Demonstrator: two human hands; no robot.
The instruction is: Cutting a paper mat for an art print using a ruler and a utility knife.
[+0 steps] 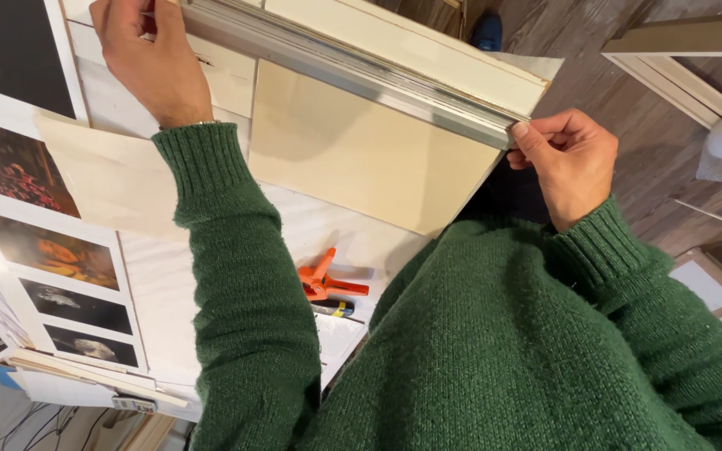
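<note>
A long metal rail (353,67) lies across a cream board (361,150) on the white worktable (160,284). My left hand (148,58) grips the far end of the rail at the upper left, fingers curled over it. My right hand (566,159) pinches the near end of the rail and the board's corner at the right. A second cream panel (428,46) lies just beyond the rail. Both arms wear green knitted sleeves.
An orange spring clamp (323,280) and a dark marker (333,308) lie on the table near my body. Photo prints (52,250) cover the left side. A wooden floor (662,150) and white framed pieces (678,75) lie to the right.
</note>
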